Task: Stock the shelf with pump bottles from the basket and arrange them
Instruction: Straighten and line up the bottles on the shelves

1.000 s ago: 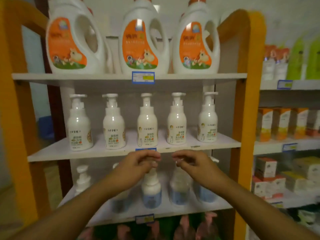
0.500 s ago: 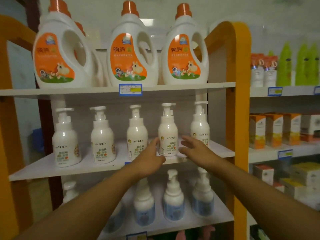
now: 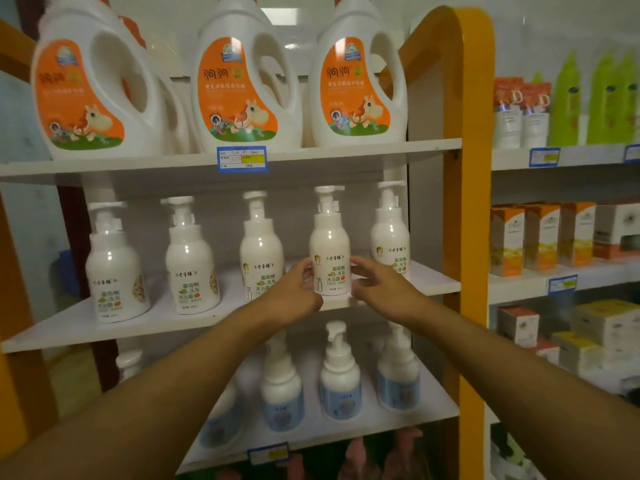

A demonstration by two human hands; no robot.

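Shelving (image 3: 221,323) in white and orange fills our view, with big orange-labelled jugs (image 3: 242,88) well above our hands. Just below our wrists stand blue-labelled bottles (image 3: 341,382). We grip the fourth pump bottle (image 3: 329,251) of the middle row, upright on its board: left hand (image 3: 294,299) curled round one side, right hand (image 3: 381,289) the other.

Retail shop aisle: shelving unit (image 3: 464,202) stocked with identical pump bottles (image 3: 187,268), detergent jugs (image 3: 242,88), price tags (image 3: 242,159), boxed goods (image 3: 540,233) alongside.
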